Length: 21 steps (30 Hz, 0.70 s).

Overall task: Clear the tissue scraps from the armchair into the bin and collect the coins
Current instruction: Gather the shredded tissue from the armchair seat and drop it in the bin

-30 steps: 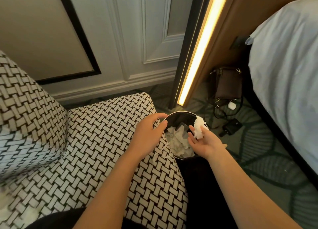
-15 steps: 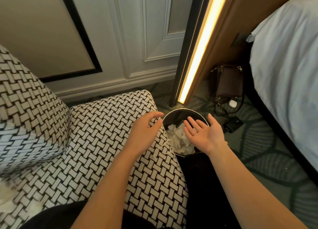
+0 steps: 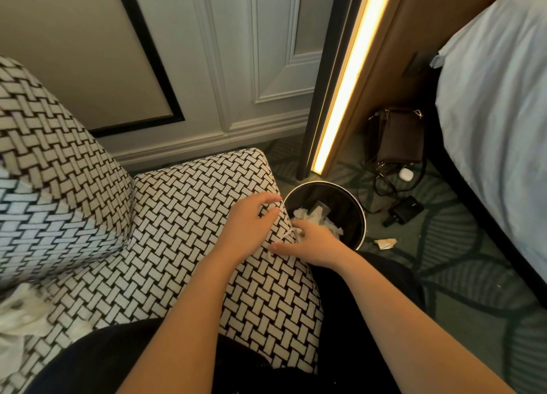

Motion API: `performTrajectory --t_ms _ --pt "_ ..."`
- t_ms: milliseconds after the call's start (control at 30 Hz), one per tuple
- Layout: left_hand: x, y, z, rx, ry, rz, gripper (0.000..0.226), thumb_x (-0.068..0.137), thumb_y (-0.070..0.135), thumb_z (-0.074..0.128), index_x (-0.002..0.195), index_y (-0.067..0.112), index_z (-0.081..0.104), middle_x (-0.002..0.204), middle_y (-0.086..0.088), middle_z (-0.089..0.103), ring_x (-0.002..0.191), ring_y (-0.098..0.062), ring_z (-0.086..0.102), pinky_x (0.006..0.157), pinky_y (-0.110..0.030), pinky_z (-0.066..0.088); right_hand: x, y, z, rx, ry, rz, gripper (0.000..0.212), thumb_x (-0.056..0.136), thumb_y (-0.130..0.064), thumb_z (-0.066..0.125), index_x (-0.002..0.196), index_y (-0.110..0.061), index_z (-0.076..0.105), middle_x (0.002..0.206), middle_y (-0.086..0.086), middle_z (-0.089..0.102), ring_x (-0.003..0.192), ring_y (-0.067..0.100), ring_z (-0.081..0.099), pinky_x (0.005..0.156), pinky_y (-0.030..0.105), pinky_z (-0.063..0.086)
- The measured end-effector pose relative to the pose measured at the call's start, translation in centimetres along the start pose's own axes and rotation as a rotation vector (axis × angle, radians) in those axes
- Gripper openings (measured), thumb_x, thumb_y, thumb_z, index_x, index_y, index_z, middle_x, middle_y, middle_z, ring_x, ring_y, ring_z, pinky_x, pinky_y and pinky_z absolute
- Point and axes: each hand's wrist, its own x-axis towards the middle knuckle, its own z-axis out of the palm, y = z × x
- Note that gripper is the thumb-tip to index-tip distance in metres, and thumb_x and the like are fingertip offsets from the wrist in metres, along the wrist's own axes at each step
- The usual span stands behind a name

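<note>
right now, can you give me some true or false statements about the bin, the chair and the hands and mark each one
1. The bin already holds tissue. True.
2. The bin stands on the armchair seat. False: it stands on the carpet beside the armchair.
3. The left hand and the right hand are both at the seat edge next to the bin. True.
4. No tissue is left on the armchair. False: tissue scraps lie on it at the lower left of the view.
5. A paper scrap lies on the carpet beside the bin. True.
</note>
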Motion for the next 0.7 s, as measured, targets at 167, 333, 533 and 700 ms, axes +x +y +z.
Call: performTrajectory --t_ms 167,333,533,700 --pt "-0.4 -0.2 0.0 -0.008 0.01 -0.01 0.029 0.094 0.021 0.053 0.122 0.024 0.059 0.125 0.011 0.058 0.109 0.006 0.043 0.085 -0.005 0.028 0.0 0.4 -0.6 0.096 0.067 0.026 0.062 0.068 -0.051 0.075 0.12 -0.019 0.063 0.113 -0.001 0.067 0.103 0.012 0.06 0.087 0.026 0.048" --pt "-0.6 -0.3 0.3 0.004 0.037 -0.007 0.029 0.093 0.02 0.053 0.121 0.023 0.06 0.124 0.01 0.059 0.108 0.006 0.044 0.084 -0.006 0.029 0.0 0.6 -0.7 0.189 0.256 -0.014 0.016 0.076 -0.03 0.075 0.087 -0.019 0.073 0.085 -0.002 0.072 0.081 0.008 0.065 0.082 0.029 0.054" --pt "-0.7 -0.5 0.4 0.011 0.057 0.019 0.028 0.093 0.017 0.053 0.119 0.022 0.062 0.121 0.01 0.061 0.104 0.008 0.045 0.076 0.001 0.03 0.5 0.9 -1.2 0.501 0.392 0.052 0.012 0.079 -0.021 0.072 0.067 -0.021 0.071 0.062 0.0 0.07 0.064 0.01 0.066 0.07 0.024 0.056" --pt "-0.6 -0.4 0.7 0.028 0.062 0.034 0.028 0.091 0.019 0.057 0.117 0.025 0.063 0.12 0.011 0.061 0.11 0.003 0.047 0.09 -0.007 0.033 1.7 1.9 -3.1 1.138 0.432 0.297 0.005 0.087 -0.009 0.063 0.091 -0.009 0.065 0.087 0.007 0.068 0.081 0.013 0.065 0.071 0.024 0.055"
